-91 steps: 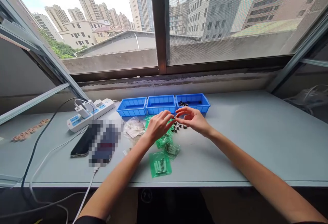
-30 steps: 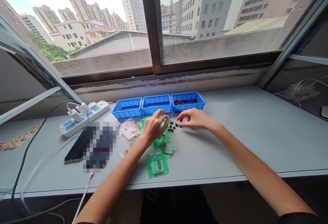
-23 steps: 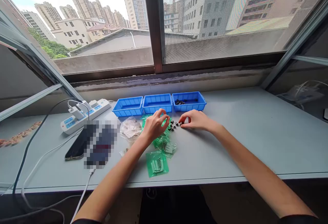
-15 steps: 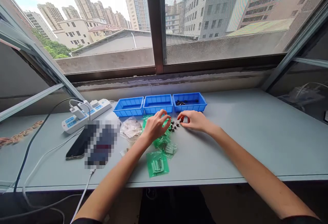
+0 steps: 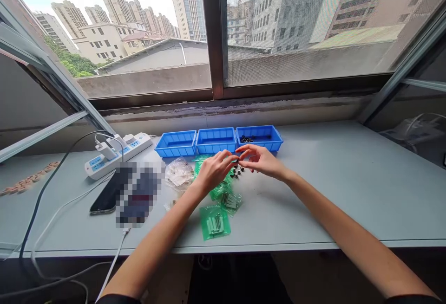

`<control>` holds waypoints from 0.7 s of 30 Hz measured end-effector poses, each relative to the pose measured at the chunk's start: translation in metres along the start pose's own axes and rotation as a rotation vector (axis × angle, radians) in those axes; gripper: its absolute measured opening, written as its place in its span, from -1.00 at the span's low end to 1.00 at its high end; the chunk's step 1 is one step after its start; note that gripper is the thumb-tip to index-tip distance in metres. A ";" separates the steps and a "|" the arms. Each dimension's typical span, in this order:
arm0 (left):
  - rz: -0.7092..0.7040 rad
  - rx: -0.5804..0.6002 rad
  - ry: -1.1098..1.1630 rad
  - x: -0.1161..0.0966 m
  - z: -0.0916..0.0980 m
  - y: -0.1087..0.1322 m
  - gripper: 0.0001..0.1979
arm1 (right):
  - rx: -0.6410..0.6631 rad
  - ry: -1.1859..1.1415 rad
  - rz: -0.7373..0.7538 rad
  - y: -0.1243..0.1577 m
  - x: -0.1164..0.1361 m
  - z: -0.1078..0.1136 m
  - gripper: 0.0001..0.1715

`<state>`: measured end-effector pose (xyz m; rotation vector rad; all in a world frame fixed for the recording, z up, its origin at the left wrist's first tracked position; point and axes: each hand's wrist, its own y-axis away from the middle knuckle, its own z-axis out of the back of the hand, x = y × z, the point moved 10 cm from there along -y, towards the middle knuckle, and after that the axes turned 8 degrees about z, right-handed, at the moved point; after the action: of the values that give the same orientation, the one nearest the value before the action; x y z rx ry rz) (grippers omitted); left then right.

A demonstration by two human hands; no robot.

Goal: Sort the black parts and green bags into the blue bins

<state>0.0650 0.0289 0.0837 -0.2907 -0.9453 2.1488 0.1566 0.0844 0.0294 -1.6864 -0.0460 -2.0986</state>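
Grey desk [image 5: 313, 192], three blue bins [image 5: 216, 148], dark parts [image 5: 247, 139] in rightmost

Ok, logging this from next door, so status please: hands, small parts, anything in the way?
Left hand, right hand together, small dark piece between them, grip unclear. Loose dark parts on table close by. Green packets crowd left hand.

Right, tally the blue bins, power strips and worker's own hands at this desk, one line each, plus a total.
Bins: 3
Power strip: 1
Left hand and right hand: 2
Total: 6
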 end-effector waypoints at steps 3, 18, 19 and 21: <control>0.028 0.011 0.018 0.002 0.000 -0.001 -0.82 | -0.033 -0.052 -0.025 0.000 -0.001 0.002 -0.49; 0.139 0.025 0.067 0.012 -0.002 0.000 -0.79 | -0.222 -0.119 0.107 0.002 0.017 0.006 -0.53; 0.137 0.027 0.076 0.012 -0.002 0.000 -0.79 | -0.227 -0.117 0.108 0.002 0.017 0.006 -0.53; 0.134 0.041 0.095 0.011 -0.004 0.001 -0.79 | -0.229 -0.104 0.114 0.002 0.017 0.006 -0.53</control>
<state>0.0587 0.0389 0.0817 -0.4430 -0.8477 2.2515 0.1601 0.0789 0.0465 -1.8819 0.2615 -1.9928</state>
